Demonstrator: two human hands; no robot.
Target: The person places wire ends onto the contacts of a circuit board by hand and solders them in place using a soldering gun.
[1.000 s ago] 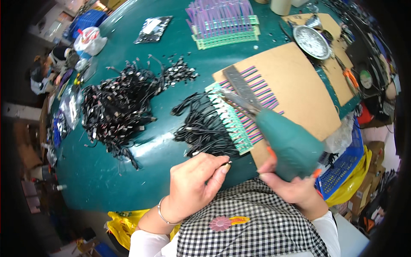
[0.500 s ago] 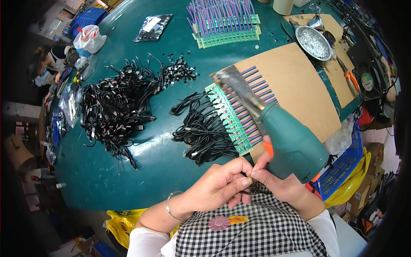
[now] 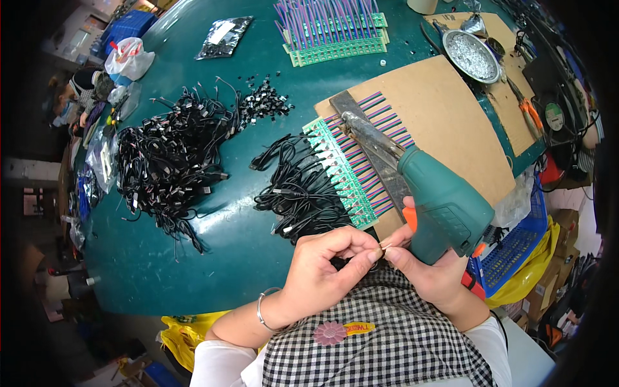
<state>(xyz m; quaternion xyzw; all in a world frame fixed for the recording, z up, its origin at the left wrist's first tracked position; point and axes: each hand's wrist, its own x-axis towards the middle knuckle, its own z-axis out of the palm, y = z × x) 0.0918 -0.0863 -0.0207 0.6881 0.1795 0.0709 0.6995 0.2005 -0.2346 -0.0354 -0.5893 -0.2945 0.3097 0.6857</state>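
At the front edge of the table, my left hand (image 3: pixel 335 261) pinches the end of a thin black cable between thumb and forefinger, the rest of the cable mostly hidden under the fingers. My right hand (image 3: pixel 425 274) is wrapped round the handle of a green heat gun (image 3: pixel 445 200) with an orange trigger. Its thumb and a fingertip also meet the light wire tips at the left fingertips. The gun's metal nozzle points to the far left, above a dark flat bar (image 3: pixel 380 161). That bar lies across purple-striped wires of a green circuit board strip (image 3: pixel 338 171), which has black cables (image 3: pixel 300 193) attached.
On the left lies a big heap of black cables (image 3: pixel 171 161), beside small black pieces (image 3: pixel 264 102). Farther back are wired boards (image 3: pixel 335 51) and a plastic bag (image 3: pixel 224 37). Cardboard (image 3: pixel 445 116) lies under the board; a metal bowl (image 3: pixel 471 57) and orange-handled pliers (image 3: pixel 532 117) are right.
The heat gun has turned and shifted slightly right, showing more of the dark bar. My fingertips have risen a little, and light wire tips now show between them.
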